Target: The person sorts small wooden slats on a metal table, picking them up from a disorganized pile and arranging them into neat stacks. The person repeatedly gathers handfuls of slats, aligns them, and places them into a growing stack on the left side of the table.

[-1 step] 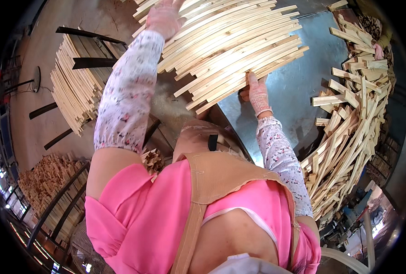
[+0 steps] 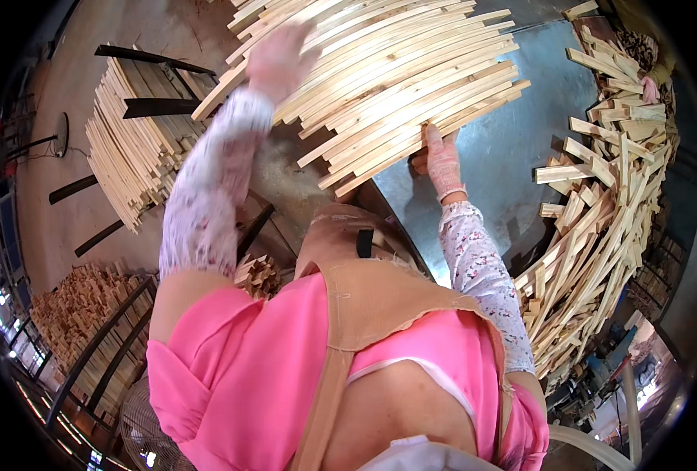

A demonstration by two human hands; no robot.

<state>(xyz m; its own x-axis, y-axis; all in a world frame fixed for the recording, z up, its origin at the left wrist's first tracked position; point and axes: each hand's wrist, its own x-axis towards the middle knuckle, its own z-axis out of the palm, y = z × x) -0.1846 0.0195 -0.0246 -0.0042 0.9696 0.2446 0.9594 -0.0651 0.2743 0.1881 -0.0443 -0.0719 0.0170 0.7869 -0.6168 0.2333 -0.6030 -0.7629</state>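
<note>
A wide layer of long pale wooden strips [image 2: 395,71] lies side by side at the top, their ends uneven. My left hand [image 2: 280,61] is over the left part of the layer, smeared by motion, so whether it touches or holds a strip cannot be told. Gloved in light pink, my right hand [image 2: 445,163] grips the near edge of the layer. One finger or thumb rests on the nearest strips, and bent fingers show below the edge. Floral sleeves cover both forearms.
A metal tabletop [image 2: 489,157] extends beneath and right of the strips. Beyond it lies a heap of loose wood pieces [image 2: 599,228]. At left, more strips [image 2: 125,141] sit in a rack with black bars [image 2: 160,107]. Stacked wood [image 2: 89,314] stands lower left, by a fan [image 2: 148,428].
My left hand has moved slightly nearer to me and blurred, its forearm shifting left. More of a strip's left end shows beside it. My right hand stays at the near edge.
</note>
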